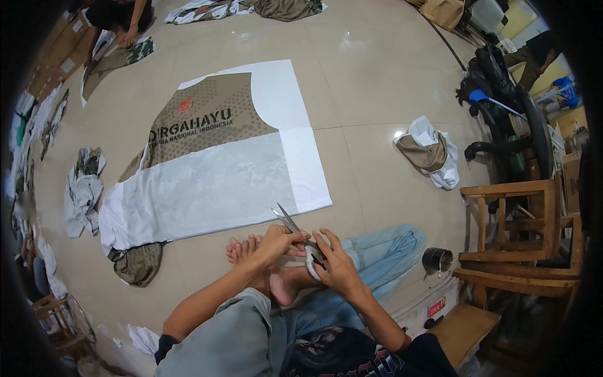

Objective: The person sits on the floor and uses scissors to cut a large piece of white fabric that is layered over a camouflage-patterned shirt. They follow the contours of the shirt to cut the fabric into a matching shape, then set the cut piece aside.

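Note:
I sit on the floor with a pair of scissors [287, 217] between my hands, over my bare feet. Their slim blades stand a little apart and point away to the left, toward the near edge of a cloth panel [213, 182]. Around the middle of the scissors, my left hand [278, 243] is closed, near the pivot. My right hand [338, 267] has its fingers curled at the handles, one of which is wrapped in white. The panel lies spread flat, white-edged, with a brown dotted upper part bearing dark lettering and a pale grey lower part.
Crumpled cloth pieces lie at the right [424, 151], left [83, 188] and beside the panel's near corner [137, 264]. A dark cup [437, 259] and wooden stools [509, 254] stand right. Another person's hands [129, 39] handle cloth at the far left.

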Available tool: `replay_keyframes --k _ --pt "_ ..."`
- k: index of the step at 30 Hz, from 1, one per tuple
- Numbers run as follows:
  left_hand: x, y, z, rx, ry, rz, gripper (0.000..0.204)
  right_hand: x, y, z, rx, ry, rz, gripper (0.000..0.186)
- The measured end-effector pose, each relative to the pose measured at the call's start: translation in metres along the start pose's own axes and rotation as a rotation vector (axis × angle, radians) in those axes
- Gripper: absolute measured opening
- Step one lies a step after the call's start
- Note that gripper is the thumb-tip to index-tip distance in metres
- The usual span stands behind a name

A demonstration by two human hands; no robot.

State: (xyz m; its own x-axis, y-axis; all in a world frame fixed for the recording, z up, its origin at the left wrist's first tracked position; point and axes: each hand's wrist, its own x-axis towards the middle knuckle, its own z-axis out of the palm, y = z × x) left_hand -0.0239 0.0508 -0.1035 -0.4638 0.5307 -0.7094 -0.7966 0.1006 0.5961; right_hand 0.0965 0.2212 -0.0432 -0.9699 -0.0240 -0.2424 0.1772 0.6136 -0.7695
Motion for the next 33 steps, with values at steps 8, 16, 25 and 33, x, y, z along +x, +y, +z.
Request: replay_keyframes --k 8,16,25,33 --pt "0.013 -0.018 -0.007 0.36 0.169 0.302 0.038 0.011 0.058 0.053 0.506 0.175 -0.065 0.072" --pt "0.013 -0.037 -0.024 0.97 0.404 0.599 0.051 -0.031 0.062 0.061 1.417 0.144 0.545 0.069" --pt "0.016 -0.041 -0.026 1.408 0.503 0.621 0.07 0.025 0.058 0.072 1.246 0.14 0.463 0.061" --pt "0.019 -0.04 -0.028 1.484 0.495 0.568 0.075 0.03 0.068 0.087 1.213 0.157 0.412 0.057"
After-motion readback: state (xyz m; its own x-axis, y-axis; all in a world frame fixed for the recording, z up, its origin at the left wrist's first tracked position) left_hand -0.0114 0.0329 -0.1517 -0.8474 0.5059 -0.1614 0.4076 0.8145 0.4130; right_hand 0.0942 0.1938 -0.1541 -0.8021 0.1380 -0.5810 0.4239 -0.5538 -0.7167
